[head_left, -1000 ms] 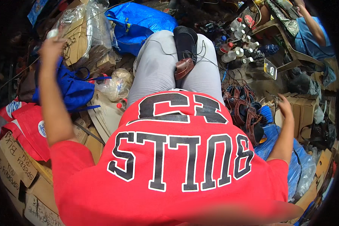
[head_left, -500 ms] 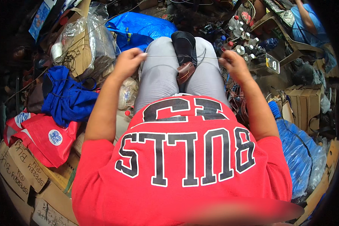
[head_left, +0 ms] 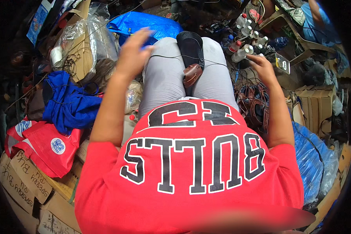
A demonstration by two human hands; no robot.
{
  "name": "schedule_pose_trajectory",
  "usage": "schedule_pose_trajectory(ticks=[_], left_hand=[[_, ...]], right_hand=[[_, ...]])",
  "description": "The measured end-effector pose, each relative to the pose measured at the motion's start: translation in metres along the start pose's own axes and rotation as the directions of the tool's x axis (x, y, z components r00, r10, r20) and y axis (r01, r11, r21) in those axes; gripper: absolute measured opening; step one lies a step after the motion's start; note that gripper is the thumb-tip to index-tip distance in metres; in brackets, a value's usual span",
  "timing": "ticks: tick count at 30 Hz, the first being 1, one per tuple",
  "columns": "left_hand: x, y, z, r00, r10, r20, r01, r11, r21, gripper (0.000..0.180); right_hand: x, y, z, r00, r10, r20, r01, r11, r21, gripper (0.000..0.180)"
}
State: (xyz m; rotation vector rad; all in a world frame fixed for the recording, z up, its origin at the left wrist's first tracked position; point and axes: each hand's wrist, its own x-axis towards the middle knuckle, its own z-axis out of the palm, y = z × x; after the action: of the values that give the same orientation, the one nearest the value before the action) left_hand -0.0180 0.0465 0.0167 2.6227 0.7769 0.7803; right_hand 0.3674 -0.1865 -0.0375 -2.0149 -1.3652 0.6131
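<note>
Nearest me, the red shirt (head_left: 191, 128) fills the bottom of the frame. Lower L there are cartons (head_left: 25, 181) w/ a red bag (head_left: 45, 160) on or against them; can't see what's in either. A blue cloth (head_left: 72, 103) lies just beyond, and a blue sheet (head_left: 306, 154) is lower R.

Mid-frame, the shoe (head_left: 192, 74), dark w/ a brown leather part, sits btwn the grey-clad knees (head_left: 165, 64), prob. pinned there b/c that leaves both hands free. A dark thread (head_left: 212, 62) crosses the knees and shoe. L hand (head_left: 133, 52) is blurred, thumb and fingers apart, not clenched; the thread runs up to it, maybe hooked rather than pinched. R hand (head_left: 263, 69) is out past the other knee, fingers pointing inward; can't tell if it grips the thread's far end.

Left of the knees, a clear bag (head_left: 133, 95) has smth pale inside, too small to ID. At R, a tan carton (head_left: 314, 105), contents hidden.

Farther, upper R: capped bottles (head_left: 237, 57) bunched upright, prob. for easy reach; fill unclear. Upper centre, a blue sack (head_left: 162, 27), insides hidden. Upper L, clear plastic (head_left: 99, 29) w/ cardboard (head_left: 81, 52) by it.
</note>
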Motion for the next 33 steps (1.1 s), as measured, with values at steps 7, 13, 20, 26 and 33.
schedule_pose_trajectory(ticks=[7, 13, 20, 26, 33], left_hand=[[0.06, 0.058, 0.073, 0.899, 0.069, 0.432, 0.012, 0.983, -0.184, 0.045], [0.073, 0.047, 0.082, 0.745, 0.072, 0.663, 0.167, 0.943, -0.289, 0.03], [0.069, 0.038, 0.093, 0.717, 0.059, 0.695, 0.36, 0.822, -0.441, 0.028], [0.073, 0.038, 0.084, 0.594, 0.115, 0.796, 0.407, 0.81, -0.421, 0.028], [0.07, 0.032, 0.086, 0.555, 0.159, 0.816, 0.395, 0.813, -0.427, 0.031]], right_hand=[[0.049, -0.102, 0.06, 0.937, -0.3, 0.177, 0.303, 0.953, 0.008, 0.012], [0.053, -0.095, 0.069, 0.932, -0.28, 0.23, 0.253, 0.957, 0.14, 0.012], [0.051, -0.095, 0.072, 0.891, -0.378, 0.251, 0.357, 0.926, 0.125, 0.014], [0.027, -0.098, 0.08, 0.946, -0.298, 0.125, 0.271, 0.943, 0.195, 0.016], [0.012, -0.112, 0.076, 0.92, -0.379, 0.1, 0.38, 0.925, 0.014, 0.025]])
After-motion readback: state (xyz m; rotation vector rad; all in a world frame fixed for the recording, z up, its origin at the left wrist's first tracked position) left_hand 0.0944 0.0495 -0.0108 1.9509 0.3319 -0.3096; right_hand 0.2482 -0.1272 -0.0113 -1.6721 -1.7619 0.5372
